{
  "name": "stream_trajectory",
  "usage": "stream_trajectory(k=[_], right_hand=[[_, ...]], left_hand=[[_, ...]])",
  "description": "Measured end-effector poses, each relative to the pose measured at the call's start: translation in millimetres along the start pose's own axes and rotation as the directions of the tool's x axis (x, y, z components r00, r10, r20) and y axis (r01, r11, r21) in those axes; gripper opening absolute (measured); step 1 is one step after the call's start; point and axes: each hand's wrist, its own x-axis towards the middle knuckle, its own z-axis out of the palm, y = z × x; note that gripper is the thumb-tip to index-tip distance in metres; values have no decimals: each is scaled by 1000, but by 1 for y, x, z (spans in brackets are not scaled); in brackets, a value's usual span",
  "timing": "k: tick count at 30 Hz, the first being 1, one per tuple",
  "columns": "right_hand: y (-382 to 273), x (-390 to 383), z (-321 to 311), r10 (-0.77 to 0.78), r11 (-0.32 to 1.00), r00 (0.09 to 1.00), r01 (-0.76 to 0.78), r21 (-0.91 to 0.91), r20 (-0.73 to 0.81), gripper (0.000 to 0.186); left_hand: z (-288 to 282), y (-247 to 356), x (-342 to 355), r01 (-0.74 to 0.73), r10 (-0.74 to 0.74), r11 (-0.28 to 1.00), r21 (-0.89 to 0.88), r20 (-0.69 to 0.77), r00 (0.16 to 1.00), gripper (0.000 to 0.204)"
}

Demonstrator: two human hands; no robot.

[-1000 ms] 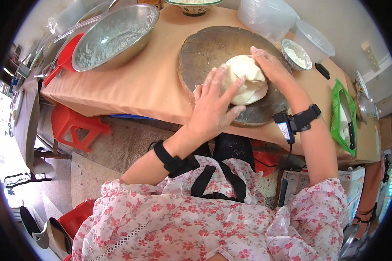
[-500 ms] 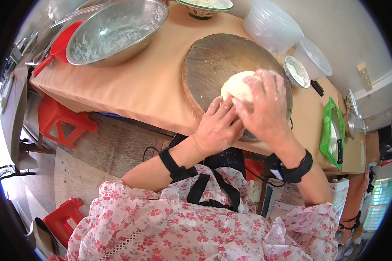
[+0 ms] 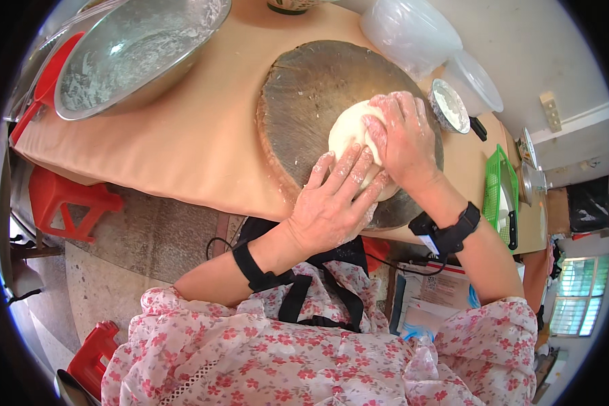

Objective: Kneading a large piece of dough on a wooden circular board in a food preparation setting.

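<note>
A pale, smooth lump of dough (image 3: 346, 130) sits on a round wooden chopping board (image 3: 294, 95) with a worn top. My left hand (image 3: 330, 208) reaches in from the lower left, its floury fingers spread and their tips resting on the near side of the dough. My right hand (image 3: 407, 142) curls over the dough's right side, thumb and fingers bent round it. Part of the lump is hidden beneath both hands. Bits of dough and flour dot the board's surface.
Far left stands a floury steel basin (image 3: 139, 61) beside a red scoop (image 3: 51, 78). A flour bowl (image 3: 450, 106) and translucent plastic tubs (image 3: 413, 34) stand past the board. A green basket (image 3: 499, 193) holds a black-handled knife (image 3: 513, 230). Red stools (image 3: 68, 203) stand on the floor.
My left fingers have spread out and stretched over the dough. The right hand still grips it, and the dough looks broader. The whole view has shifted slightly.
</note>
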Motion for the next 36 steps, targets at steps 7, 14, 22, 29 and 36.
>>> stream_trajectory(k=[7, 14, 22, 29, 36], right_hand=[[22, 26, 17, 47, 998, 988, -39, -57, 149, 21], [35, 48, 31, 115, 990, 952, -86, -112, 282, 30], [92, 60, 48, -26, 936, 941, -95, 338, 337, 42], [102, 62, 46, 381, 786, 763, -565, 251, 522, 58], [50, 40, 11, 404, 686, 723, -645, 337, 561, 55]], left_hand=[[-1, 0, 5, 6, -5, 1000, -18, 7, 1000, 49], [-1, -1, 8, 43, -43, 999, 8, 25, 999, 58], [4, -3, 4, 18, -18, 998, 55, 6, 1000, 62], [3, -2, 5, 8, -8, 999, 48, -6, 1000, 62], [4, -4, 3, 30, -29, 997, 66, -23, 999, 61]])
